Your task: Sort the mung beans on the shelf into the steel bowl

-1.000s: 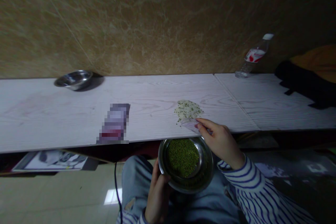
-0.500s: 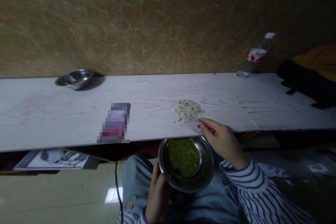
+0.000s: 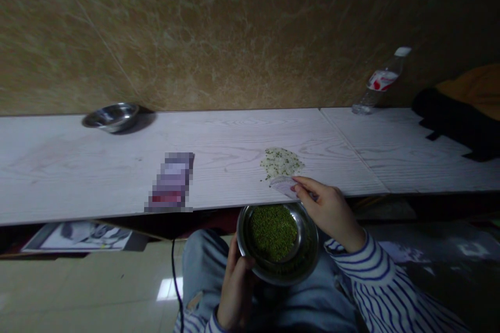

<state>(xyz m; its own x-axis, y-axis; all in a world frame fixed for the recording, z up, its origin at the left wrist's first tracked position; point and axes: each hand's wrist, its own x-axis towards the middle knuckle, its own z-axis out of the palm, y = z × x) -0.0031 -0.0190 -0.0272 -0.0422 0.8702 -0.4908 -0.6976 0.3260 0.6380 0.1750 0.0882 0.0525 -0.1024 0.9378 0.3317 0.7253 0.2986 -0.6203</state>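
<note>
My left hand point(image 3: 237, 286) grips the left rim of a steel bowl point(image 3: 308, 263), which sits above my lap just below the table edge. Green mung beans point(image 3: 273, 231) cover much of its bottom. Between thumb and fingers, my right hand point(image 3: 326, 210) pinches a clear plastic protractor point(image 3: 281, 186), its curved side facing away from me. The protractor lies at the near edge of a small heap of white grains, like rice, mixed with green beans point(image 3: 282, 163) on the white table point(image 3: 230, 132). A few loose beans are scattered at the heap's left side.
An empty-looking steel bowl point(image 3: 113, 118) stands at the back left by the wall. A pixelated flat object point(image 3: 172, 182) lies left of the heap. A water bottle point(image 3: 377, 83) and dark cloth point(image 3: 457, 122) are at the back right. A black cable point(image 3: 175, 281) hangs below the table.
My right hand and the protractor have shifted slightly left along the near side of the heap. The bowl in my left hand has moved a touch right and up.
</note>
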